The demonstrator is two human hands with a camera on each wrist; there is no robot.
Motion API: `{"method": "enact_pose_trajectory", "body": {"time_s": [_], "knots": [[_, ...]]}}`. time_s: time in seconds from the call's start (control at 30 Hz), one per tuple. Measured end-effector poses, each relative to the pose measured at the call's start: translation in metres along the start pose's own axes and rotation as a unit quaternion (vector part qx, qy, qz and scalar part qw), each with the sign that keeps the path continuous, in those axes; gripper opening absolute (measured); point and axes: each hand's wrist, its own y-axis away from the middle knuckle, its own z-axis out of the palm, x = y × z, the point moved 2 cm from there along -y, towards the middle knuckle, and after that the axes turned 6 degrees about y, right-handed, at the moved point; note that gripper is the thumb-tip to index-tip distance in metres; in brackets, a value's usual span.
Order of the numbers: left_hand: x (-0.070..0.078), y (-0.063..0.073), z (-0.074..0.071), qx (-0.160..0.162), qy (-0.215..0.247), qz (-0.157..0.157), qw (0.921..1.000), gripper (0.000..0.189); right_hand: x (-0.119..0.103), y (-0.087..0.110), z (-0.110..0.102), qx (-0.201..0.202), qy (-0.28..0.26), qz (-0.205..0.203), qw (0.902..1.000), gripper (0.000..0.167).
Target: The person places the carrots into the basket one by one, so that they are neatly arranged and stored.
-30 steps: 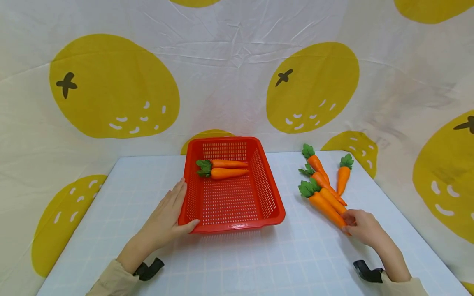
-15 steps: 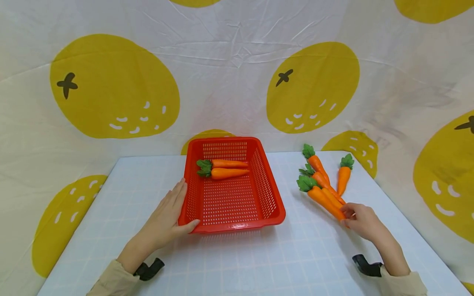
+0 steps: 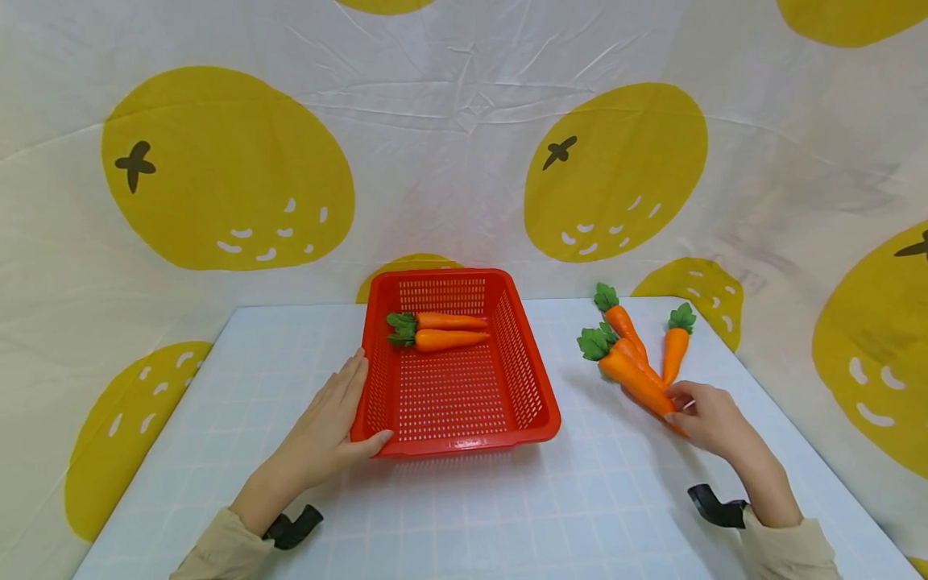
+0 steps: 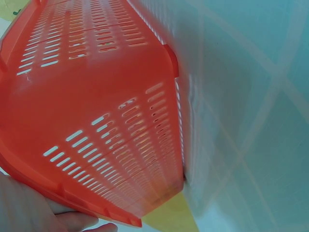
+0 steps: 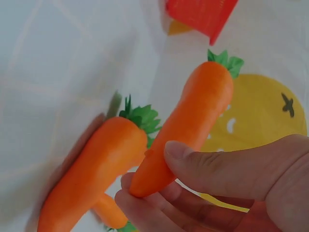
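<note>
My right hand point(image 3: 714, 415) pinches an orange carrot point(image 5: 198, 106) near its thin tip, thumb on one side and fingers on the other. In the head view this carrot slants up and left, its green leaves pointing away from the hand, and it overlaps other carrots behind it. The red plastic basket point(image 3: 449, 411) stands left of it. Against the basket's left side lies my left hand point(image 3: 315, 439), fingers straight along the rim and thumb over the near corner. Inside the basket, two carrots point(image 3: 451, 340) lie side by side toward the back, leaves to the left.
Beyond the held carrot lie more carrots, one upper carrot point(image 3: 625, 329) and one farther right carrot point(image 3: 675, 354). The table point(image 3: 464, 524) has a pale blue checked cover. A white curtain point(image 3: 435, 185) with yellow fruit prints hangs close behind the basket and along the sides.
My right hand has moved a little away from me and left, lifting the carrot off the one beside it. The left hand and basket have stayed in place.
</note>
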Motion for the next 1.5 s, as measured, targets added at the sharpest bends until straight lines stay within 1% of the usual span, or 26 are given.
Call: {"method": "enact_pose_trajectory", "body": {"time_s": [0.1,0.43,0.77,1.03,1.13,1.5], "knots": [[-0.001,0.000,0.000,0.001,-0.001,0.001,1.0000,0.106,-0.004,-0.002,-0.003,0.009,0.006,-0.010,0.9999,0.032],[-0.001,0.000,0.000,0.001,0.005,0.001,1.0000,0.104,-0.019,-0.008,-0.015,0.028,-0.001,-0.030,0.9992,0.031],[0.001,-0.001,0.000,-0.005,0.003,-0.011,0.9999,0.106,-0.036,-0.014,-0.027,0.041,-0.004,-0.044,0.9982,0.029],[0.001,-0.003,0.001,-0.003,0.003,-0.003,1.0000,0.105,-0.053,-0.020,-0.036,0.044,0.003,-0.058,0.9974,0.028],[0.002,-0.003,0.001,-0.003,0.004,-0.005,1.0000,0.105,-0.061,-0.024,-0.041,0.047,0.010,-0.067,0.9966,0.028],[0.001,-0.002,0.001,-0.006,0.002,-0.016,0.9998,0.106,-0.090,-0.051,-0.058,0.050,0.040,-0.128,0.9898,0.024]]}}
